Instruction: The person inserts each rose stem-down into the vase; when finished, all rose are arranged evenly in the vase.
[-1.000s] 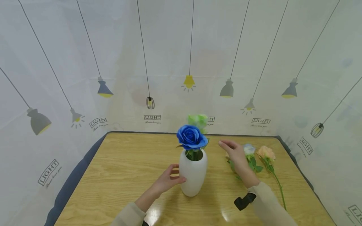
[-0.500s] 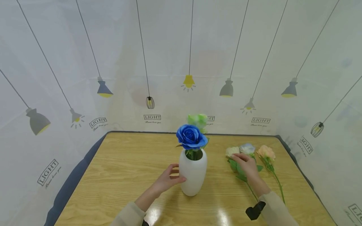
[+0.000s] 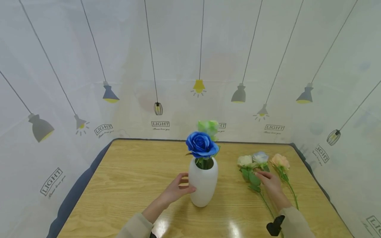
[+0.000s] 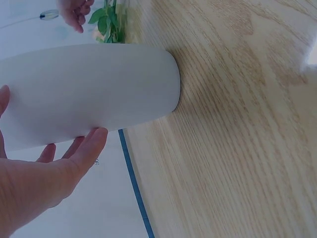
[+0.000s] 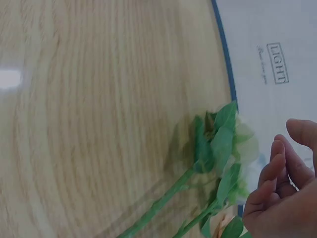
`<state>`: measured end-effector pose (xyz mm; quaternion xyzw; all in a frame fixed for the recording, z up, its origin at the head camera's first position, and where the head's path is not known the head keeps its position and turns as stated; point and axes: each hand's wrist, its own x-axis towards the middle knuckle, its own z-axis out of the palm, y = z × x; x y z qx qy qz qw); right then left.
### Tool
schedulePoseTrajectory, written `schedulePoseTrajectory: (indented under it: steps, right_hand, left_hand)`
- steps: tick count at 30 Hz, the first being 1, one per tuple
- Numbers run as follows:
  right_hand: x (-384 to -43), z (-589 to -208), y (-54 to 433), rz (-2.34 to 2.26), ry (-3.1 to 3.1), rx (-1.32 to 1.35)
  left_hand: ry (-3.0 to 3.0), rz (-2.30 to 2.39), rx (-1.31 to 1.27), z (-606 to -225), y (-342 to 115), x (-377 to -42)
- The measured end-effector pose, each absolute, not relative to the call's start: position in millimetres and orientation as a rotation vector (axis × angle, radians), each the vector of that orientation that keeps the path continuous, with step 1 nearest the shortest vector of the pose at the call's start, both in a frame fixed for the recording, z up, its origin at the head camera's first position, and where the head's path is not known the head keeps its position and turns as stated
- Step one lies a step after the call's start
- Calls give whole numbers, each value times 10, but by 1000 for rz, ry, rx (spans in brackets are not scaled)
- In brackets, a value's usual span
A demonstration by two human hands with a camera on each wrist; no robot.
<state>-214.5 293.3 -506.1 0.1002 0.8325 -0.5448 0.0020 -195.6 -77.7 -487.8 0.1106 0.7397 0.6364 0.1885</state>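
A white vase [image 3: 203,186] stands upright on the wooden table, holding a blue rose [image 3: 201,144] and a light green flower [image 3: 209,127] behind it. My left hand [image 3: 174,191] holds the vase by its left side, thumb towards me and fingers spread along the wall. To the right lie a cream rose [image 3: 245,160] and a pale blue-white rose [image 3: 260,157], their leaves overlapping. My right hand [image 3: 271,185] is over their stems, fingers loosely bent, with a gap between thumb and fingers in the right wrist view. A peach flower [image 3: 280,161] lies to the right of that hand.
The wooden table [image 3: 134,172] ends at a dark blue edge [image 3: 78,188]. Behind it hangs a pale cloth backdrop [image 3: 166,49] printed with lamps. A black wrist device [image 3: 275,225] sits by my right sleeve.
My right hand has moved from beside the vase to the right and towards me, over the flower stems, uncovering the cream rose. The left hand and vase have not moved.
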Motion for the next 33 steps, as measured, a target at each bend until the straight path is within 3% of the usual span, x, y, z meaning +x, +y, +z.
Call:
schedulePoseTrajectory:
  steps: [12,22,33]
  right_hand:
    - [-2104,-5268,3079,-1523,2764,405]
    - [-2164,-5666,3133,-1537,2729,507]
    - [-2103,-5630,3083,-1415,2718,462]
  left_hand:
    - [2083,1794,316,-4887,-775,-1962]
    - [2082,1798,321,-4850,-767,-1945]
    - [2089,1782,293,-4856,-779,-1944]
